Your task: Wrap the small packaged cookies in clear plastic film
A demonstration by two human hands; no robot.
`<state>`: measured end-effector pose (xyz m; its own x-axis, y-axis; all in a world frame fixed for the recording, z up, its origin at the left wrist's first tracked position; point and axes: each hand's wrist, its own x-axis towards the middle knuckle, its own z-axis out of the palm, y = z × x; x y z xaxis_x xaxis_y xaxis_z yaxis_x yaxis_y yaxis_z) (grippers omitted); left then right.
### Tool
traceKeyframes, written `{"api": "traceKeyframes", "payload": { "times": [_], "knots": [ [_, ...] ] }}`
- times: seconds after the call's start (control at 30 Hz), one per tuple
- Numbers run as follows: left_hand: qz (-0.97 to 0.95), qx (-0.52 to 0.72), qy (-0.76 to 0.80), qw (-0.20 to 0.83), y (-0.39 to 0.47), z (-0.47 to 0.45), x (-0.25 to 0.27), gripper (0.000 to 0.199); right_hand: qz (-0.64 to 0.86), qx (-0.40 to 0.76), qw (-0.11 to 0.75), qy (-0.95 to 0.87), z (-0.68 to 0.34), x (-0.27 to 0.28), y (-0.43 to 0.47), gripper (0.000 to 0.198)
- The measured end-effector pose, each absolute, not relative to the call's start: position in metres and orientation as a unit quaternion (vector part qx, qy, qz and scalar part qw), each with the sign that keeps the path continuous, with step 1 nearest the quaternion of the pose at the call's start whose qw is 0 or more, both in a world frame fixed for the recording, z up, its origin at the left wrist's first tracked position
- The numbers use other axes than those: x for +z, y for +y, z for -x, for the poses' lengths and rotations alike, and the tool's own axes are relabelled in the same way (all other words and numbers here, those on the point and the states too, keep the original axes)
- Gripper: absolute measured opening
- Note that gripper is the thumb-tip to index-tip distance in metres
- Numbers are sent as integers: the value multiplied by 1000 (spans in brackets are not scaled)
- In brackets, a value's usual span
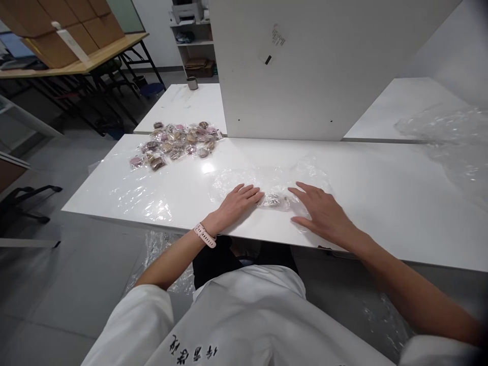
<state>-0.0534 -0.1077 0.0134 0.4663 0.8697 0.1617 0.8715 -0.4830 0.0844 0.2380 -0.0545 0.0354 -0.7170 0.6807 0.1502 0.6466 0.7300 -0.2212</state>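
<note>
A sheet of clear plastic film (263, 175) lies on the white table in front of me. Near its front edge a small wrapped item (272, 200) shows through the plastic; its exact kind I cannot make out. My left hand (241, 201) rests flat on the film just left of it, fingers stretched out. To the right of the item is my right hand (320, 211), fingers and thumb apart, at the film's right part. Nothing is gripped in either hand.
Several small wrapped treats (177, 142) lie in a pile at the table's left. Crumpled clear plastic (453, 137) sits at the right. A white upright panel (290, 76) stands behind the film, and a grey cup (192, 83) stands on the far table. Plastic film hangs below the front edge.
</note>
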Motion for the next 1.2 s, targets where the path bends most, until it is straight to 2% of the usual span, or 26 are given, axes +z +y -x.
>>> {"api": "traceKeyframes", "payload": {
  "times": [0.07,0.17,0.23,0.3,0.37,0.47,0.5,0.57,0.63,0.7,0.83,0.93,1.0,1.07,1.13,1.2],
  "knots": [
    [856,-73,-511,-10,-111,55,8,48,402,113,123,-900,-270,32,-62,45],
    [855,-65,-514,-33,-111,54,6,55,451,238,177,-842,-328,26,-53,28],
    [861,-69,-502,-53,-112,51,6,55,460,308,217,-804,-364,22,-39,18],
    [863,-79,-494,-69,-113,46,8,50,482,323,253,-774,-392,19,-27,14],
    [860,-90,-496,-78,-116,41,11,49,540,245,285,-753,-404,21,-26,11],
    [853,-98,-503,-96,-117,37,12,52,607,7,346,-715,-381,32,-46,25],
    [850,-100,-507,-104,-117,36,12,49,590,-48,366,-718,-363,36,-55,30],
    [842,-109,-515,-119,-115,37,13,42,476,-41,383,-791,-318,38,-71,31],
    [835,-122,-521,-132,-112,38,15,38,345,29,329,-879,-271,31,-76,35],
    [828,-135,-524,-147,-109,41,20,34,285,84,270,-916,-236,19,-68,34],
    [784,-128,-588,-153,-95,48,35,29,331,193,208,-900,-213,6,-35,39],
    [728,-79,-657,-177,-75,56,43,34,413,263,112,-865,-212,16,-16,41],
    [707,-61,-683,-171,-64,62,45,32,449,229,74,-860,-209,25,-10,39],
    [687,-97,-713,-102,-63,67,48,24,456,122,103,-875,-204,30,-11,35],
    [643,-189,-741,-29,-79,68,52,18,416,33,165,-894,-198,29,-17,34],
    [577,-304,-755,-69,-111,63,54,16,340,23,199,-919,-192,22,-26,37]
  ]
}}
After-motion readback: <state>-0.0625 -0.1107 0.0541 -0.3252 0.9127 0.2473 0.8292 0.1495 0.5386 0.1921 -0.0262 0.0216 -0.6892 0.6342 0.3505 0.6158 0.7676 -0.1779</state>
